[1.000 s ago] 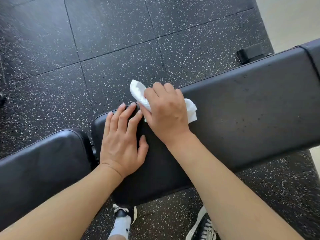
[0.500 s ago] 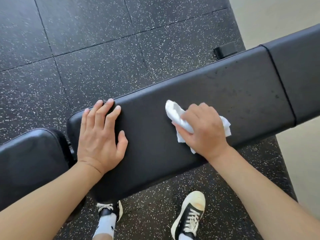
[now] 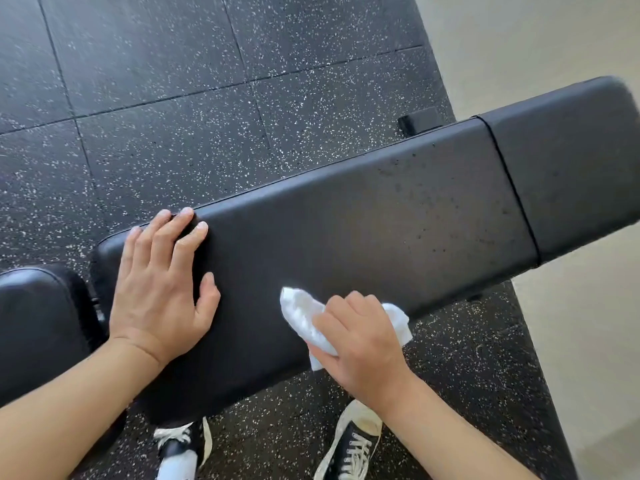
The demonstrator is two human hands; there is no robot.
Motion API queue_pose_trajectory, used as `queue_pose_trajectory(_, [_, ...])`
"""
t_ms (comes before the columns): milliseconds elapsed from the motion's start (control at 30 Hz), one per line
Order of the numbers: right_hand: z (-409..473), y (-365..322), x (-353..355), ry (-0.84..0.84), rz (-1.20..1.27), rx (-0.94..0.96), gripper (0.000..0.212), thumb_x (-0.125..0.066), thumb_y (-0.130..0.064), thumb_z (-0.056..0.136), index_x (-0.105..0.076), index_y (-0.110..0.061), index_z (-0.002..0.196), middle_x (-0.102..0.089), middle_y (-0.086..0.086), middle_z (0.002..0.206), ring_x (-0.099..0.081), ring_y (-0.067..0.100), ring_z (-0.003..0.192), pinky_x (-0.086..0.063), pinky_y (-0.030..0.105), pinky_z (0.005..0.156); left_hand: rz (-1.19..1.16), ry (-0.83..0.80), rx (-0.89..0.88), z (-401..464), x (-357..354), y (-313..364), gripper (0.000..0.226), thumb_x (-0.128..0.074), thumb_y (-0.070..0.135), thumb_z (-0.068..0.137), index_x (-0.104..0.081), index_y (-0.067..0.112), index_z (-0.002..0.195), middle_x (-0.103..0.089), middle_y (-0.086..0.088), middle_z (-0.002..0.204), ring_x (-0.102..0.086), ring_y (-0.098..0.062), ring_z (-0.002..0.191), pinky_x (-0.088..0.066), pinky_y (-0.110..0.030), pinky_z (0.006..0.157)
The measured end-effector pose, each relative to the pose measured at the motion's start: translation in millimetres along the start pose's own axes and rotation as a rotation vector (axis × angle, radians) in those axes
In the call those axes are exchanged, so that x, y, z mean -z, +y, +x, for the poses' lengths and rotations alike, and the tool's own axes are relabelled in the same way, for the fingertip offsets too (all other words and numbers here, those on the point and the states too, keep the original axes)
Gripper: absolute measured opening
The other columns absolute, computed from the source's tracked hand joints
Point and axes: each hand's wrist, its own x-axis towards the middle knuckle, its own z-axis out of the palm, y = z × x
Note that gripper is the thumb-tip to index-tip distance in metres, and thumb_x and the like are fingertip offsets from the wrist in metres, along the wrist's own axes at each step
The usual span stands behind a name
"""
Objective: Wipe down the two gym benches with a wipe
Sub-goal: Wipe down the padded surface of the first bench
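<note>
**A:** Head view: the wipe [image 3: 304, 315] is bunched under the right hand [image 3: 360, 337], fingers curled round it, pressed on the near edge of the bench [image 3: 398, 223]. The left hand [image 3: 157, 284] is laid flat, fingers straight, near the pad's left end, nothing held.

**B:** Long overlapping strokes would probably be best, with the wipe kept flat. Specks can be seen toward the seam [image 3: 512, 188], so that stretch likely needs passes. Plenty of open pad is left rightward. The near edge is close though, so the wipe could get dragged off onto the floor [image 3: 173, 98]. The second pad [image 3: 38, 327] sits just left, apparently untouched.
</note>
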Motion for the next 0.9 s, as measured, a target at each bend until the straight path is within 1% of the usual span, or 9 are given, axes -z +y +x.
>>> queue_pose_trajectory(100, [6.2, 16.7, -0.3, -0.017, -0.052, 0.161, 0.029, -0.07, -0.023, 0.091, -0.045, -0.016, 0.079, -0.037, 0.001, 0.077, -0.025, 0.022, 0.069, -0.025, 0.039, 0.057, 0.0, 0.011, -0.001, 0.9, -1.8, -2.4, 0.065, -0.047, 0.035, 0.09, -0.05, 0.005, 0.147, -0.043, -0.017, 0.159, -0.033, -0.044, 0.151, -0.022, -0.062, 0.125])
queue_pose_trajectory(167, [36.4, 22.8, -5.0, 0.024, -0.083, 0.165, 0.028, -0.073, -0.025, 0.09, -0.049, -0.014, 0.079, -0.041, 0.004, 0.077, -0.03, 0.024, 0.067, -0.027, 0.04, 0.057, 0.001, 0.006, 0.0, 0.9, -1.8, -2.4, 0.065, -0.047, 0.035, 0.09, -0.05, 0.005, 0.147, -0.043, -0.017, 0.159, -0.033, -0.044, 0.152, -0.022, -0.062, 0.125])
queue_pose_trajectory(267, [104.8, 28.4, -15.1, 0.148, -0.13, -0.072, 0.023, -0.077, -0.025, 0.086, -0.06, -0.009, 0.081, -0.052, 0.009, 0.077, -0.047, 0.031, 0.067, -0.039, 0.045, 0.058, 0.005, -0.006, 0.005, 1.1, -1.1, -1.1, 0.065, -0.047, 0.034, 0.09, -0.05, 0.004, 0.147, -0.043, -0.018, 0.159, -0.034, -0.045, 0.151, -0.022, -0.063, 0.125])
queue_pose_trajectory(333, [161.4, 24.3, -19.1, 0.194, -0.12, -0.282, 0.021, -0.074, -0.03, 0.089, -0.065, -0.01, 0.088, -0.061, 0.008, 0.083, -0.056, 0.033, 0.075, -0.043, 0.044, 0.064, 0.002, -0.01, 0.01, 1.0, 0.4, -0.7, 0.065, -0.047, 0.034, 0.089, -0.05, 0.004, 0.146, -0.043, -0.018, 0.159, -0.034, -0.045, 0.151, -0.022, -0.064, 0.125])
queue_pose_trajectory(400, [211.4, 15.6, -28.6, 0.133, -0.161, -0.395, 0.021, -0.064, -0.038, 0.095, -0.065, -0.018, 0.1, -0.065, 0.001, 0.097, -0.06, 0.027, 0.09, -0.041, 0.041, 0.074, -0.001, -0.014, 0.01, 1.3, 1.5, 0.0, 0.065, -0.046, 0.035, 0.089, -0.05, 0.003, 0.146, -0.042, -0.019, 0.159, -0.034, -0.046, 0.151, -0.021, -0.064, 0.125])
queue_pose_trajectory(500, [246.0, -4.4, -50.6, -0.068, -0.219, -0.314, 0.022, -0.054, -0.045, 0.099, -0.06, -0.029, 0.112, -0.065, -0.008, 0.112, -0.059, 0.018, 0.106, -0.041, 0.035, 0.082, -0.014, -0.027, 0.023, 3.1, 4.3, 4.3, 0.065, -0.045, 0.035, 0.09, -0.049, 0.003, 0.146, -0.042, -0.019, 0.159, -0.033, -0.046, 0.151, -0.02, -0.064, 0.125])
queue_pose_trajectory(567, [237.4, -17.2, -56.3, -0.101, -0.223, -0.242, 0.022, -0.054, -0.045, 0.099, -0.059, -0.03, 0.113, -0.065, -0.008, 0.111, -0.059, 0.017, 0.105, -0.039, 0.034, 0.08, -0.017, -0.033, 0.03, 3.7, 5.7, 5.5, 0.065, -0.046, 0.035, 0.089, -0.049, 0.003, 0.146, -0.042, -0.02, 0.158, -0.033, -0.046, 0.151, -0.02, -0.063, 0.125])
queue_pose_trajectory(733, [148.2, -22.0, -36.6, 0.08, -0.085, -0.128, 0.021, -0.074, -0.033, 0.088, -0.066, -0.014, 0.093, -0.06, 0.004, 0.084, -0.054, 0.028, 0.076, -0.033, 0.039, 0.063, -0.012, -0.03, 0.012, 0.7, 1.6, 1.4, 0.065, -0.047, 0.035, 0.089, -0.047, 0.005, 0.147, -0.041, -0.018, 0.159, -0.032, -0.046, 0.151, -0.021, -0.065, 0.124])
queue_pose_trajectory(900, [89.3, 38.7, 3.4, 0.196, -0.163, -0.28, 0.029, -0.069, -0.033, 0.096, -0.061, -0.009, 0.082, -0.054, 0.007, 0.078, -0.048, 0.03, 0.068, -0.043, 0.045, 0.059, -0.01, -0.024, 0.012, 2.4, 2.5, 1.4, 0.065, -0.049, 0.033, 0.09, -0.049, 0.004, 0.147, -0.042, -0.018, 0.159, -0.033, -0.045, 0.151, -0.021, -0.063, 0.125])
